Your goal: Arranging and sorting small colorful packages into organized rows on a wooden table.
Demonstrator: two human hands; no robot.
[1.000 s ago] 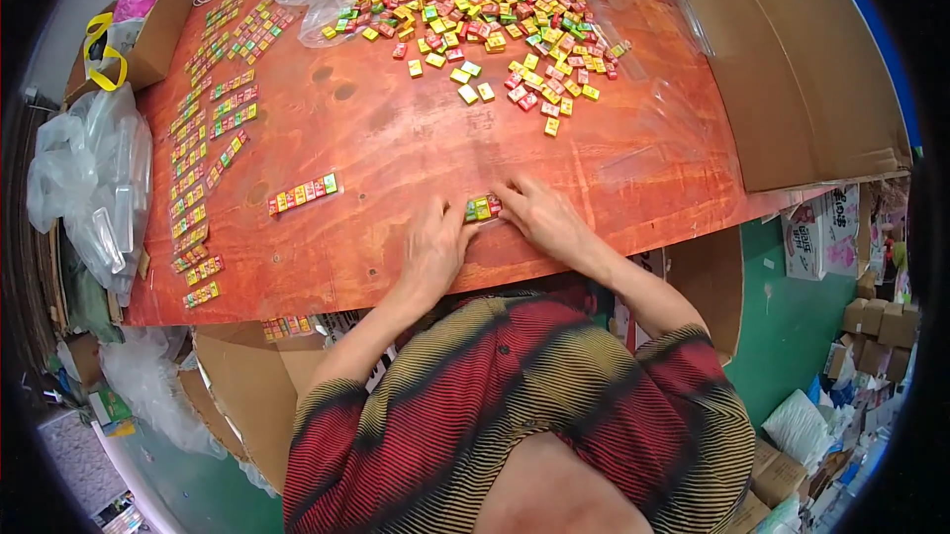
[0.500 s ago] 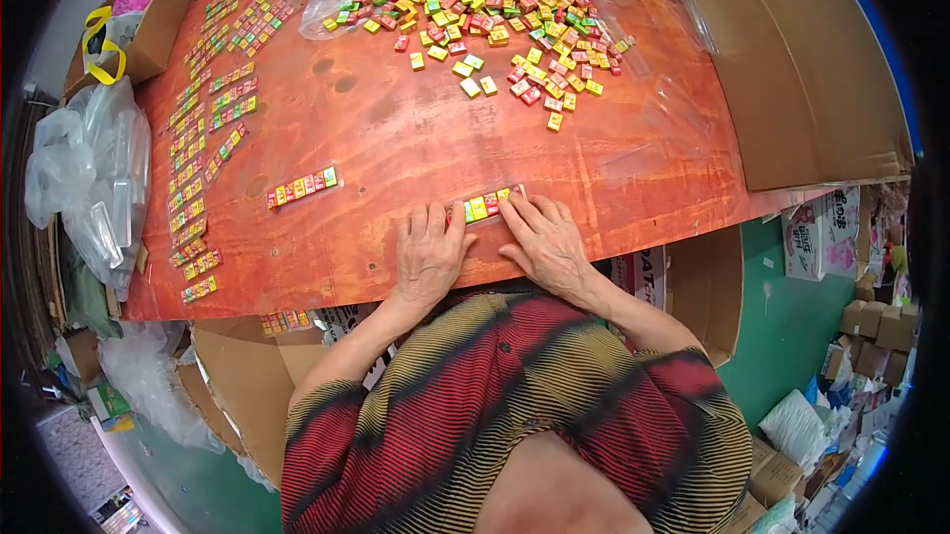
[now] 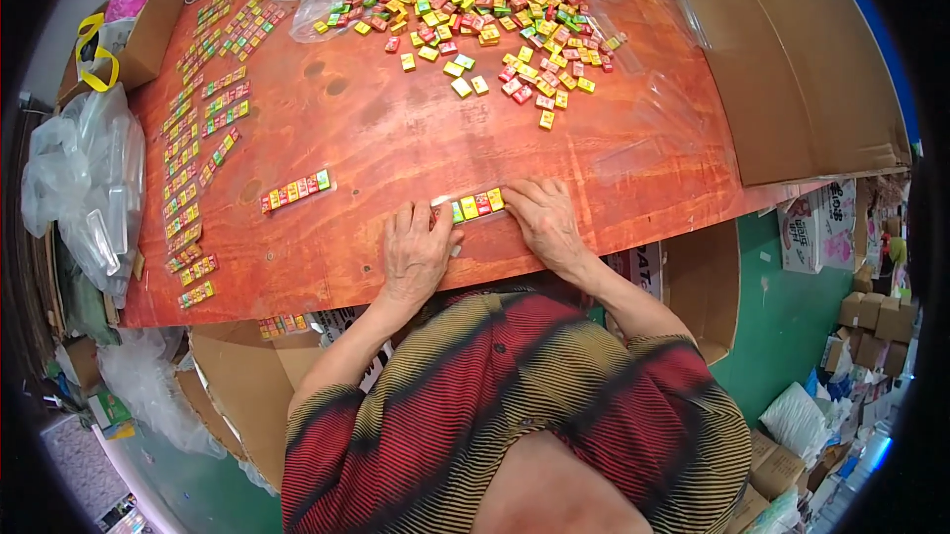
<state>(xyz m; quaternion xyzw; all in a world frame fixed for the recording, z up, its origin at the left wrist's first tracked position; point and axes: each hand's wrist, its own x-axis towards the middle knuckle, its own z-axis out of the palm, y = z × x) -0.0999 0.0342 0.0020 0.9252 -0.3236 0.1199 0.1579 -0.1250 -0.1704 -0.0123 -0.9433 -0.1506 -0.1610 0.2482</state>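
The row of boxes lay near the front of the table, its left end grasped by the left hand, its right by the right hand, whose spread fingers had just drawn together, apparently bracing it lengthwise.

A head-worn fisheye camera, the left of two side by side, looks steeply down from above the near edge of the worktop and faces across it. The wide view, close above the striped shirt, centres near the hands at that edge and spans much of the worktop.
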